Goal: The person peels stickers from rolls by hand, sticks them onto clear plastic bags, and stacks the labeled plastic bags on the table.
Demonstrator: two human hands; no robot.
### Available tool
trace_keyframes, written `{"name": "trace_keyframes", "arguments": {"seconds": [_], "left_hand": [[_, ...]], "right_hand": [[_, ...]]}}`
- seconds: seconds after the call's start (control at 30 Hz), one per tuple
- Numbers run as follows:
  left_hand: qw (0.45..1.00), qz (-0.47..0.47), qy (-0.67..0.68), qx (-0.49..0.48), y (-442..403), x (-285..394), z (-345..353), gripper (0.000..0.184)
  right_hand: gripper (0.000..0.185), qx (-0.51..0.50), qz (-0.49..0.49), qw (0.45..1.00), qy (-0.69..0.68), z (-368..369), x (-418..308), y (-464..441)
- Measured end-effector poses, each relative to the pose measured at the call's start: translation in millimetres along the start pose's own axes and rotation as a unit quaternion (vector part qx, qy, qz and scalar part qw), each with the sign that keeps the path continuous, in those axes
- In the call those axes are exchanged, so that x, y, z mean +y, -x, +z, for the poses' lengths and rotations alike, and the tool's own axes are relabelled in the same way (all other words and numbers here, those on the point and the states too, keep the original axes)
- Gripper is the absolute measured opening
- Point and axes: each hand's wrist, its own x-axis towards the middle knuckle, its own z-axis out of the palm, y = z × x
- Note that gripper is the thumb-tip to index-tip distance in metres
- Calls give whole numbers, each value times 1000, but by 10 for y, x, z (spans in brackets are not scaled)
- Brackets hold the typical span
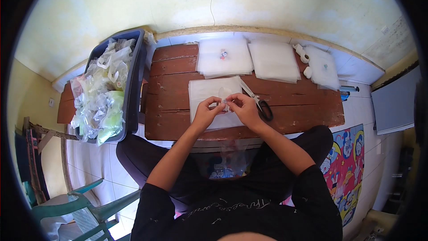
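My left hand [208, 110] and my right hand [243, 107] meet fingertip to fingertip, both closed in a pinch. Between them is a small translucent piece of plastic [224, 93]; its exact shape is partly hidden by the fingers. Under the hands lies a stack of clear plastic sheets or bags [200, 90] near the table's front edge. A pair of scissors [265, 110] with black handles rests just right of my right hand, its blades on the stack's edge.
The brown wooden table [167, 93] holds more plastic stacks [223, 64], [274, 62], [322, 69] along the back. Several white tape rolls [304, 57] lie between two stacks. A dark bin [136, 67] full of plastic bags [107, 85] stands at the left. A green chair [84, 205] is lower left.
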Motion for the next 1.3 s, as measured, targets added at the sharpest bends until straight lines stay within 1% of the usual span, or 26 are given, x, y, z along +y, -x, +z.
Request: {"name": "trace_keyframes", "arguments": {"seconds": [0.13, 0.27, 0.37, 0.43, 0.57, 0.67, 0.73, 0.87, 0.93, 1.03, 1.17, 1.23, 1.3], "left_hand": [[999, 14, 34, -4, 8, 49, 25, 16], [999, 13, 30, -10, 8, 71, 28, 17], [999, 6, 43, -15, 7, 75, 29, 18], [999, 3, 31, -28, 10, 99, 35, 18], [999, -20, 23, -35, 25, 142, 27, 17], [999, -28, 27, -21, 22, 123, 11, 18], [998, -35, 53, -16, 28, 131, 18, 15], [998, -43, 55, -9, 35, 128, 14, 14], [996, -58, 65, 22, 50, 149, 22, 16], [992, -64, 95, 44, 34, 150, 20, 16], [993, -64, 98, 5, 60, 229, 4, 17], [996, -71, 39, -24, 73, 266, -1, 18], [995, -77, 49, -23, 67, 236, 0, 17]], "right_hand": [[11, 11, 7, 1000, -10, -4, 28, -15], [10, 18, 7, 1000, -21, -4, -2, 0], [9, 9, -5, 1000, 8, -8, -17, 11], [8, 32, -39, 999, 21, 10, -4, 9], [8, 43, -38, 998, 10, 22, -18, 13], [8, 46, -58, 997, 10, 35, -33, 19], [8, 47, -117, 990, 66, 30, -97, 23], [13, 42, -134, 986, 92, 10, -105, 9], [19, -11, -124, 983, 136, -4, -140, 7], [23, -23, -153, 972, 175, -6, -164, 11], [22, -11, -170, 963, 208, -39, -123, 2], [20, -7, -205, 952, 228, -53, -81, -12], [18, -8, -221, 945, 241, -59, -66, -4]]}}
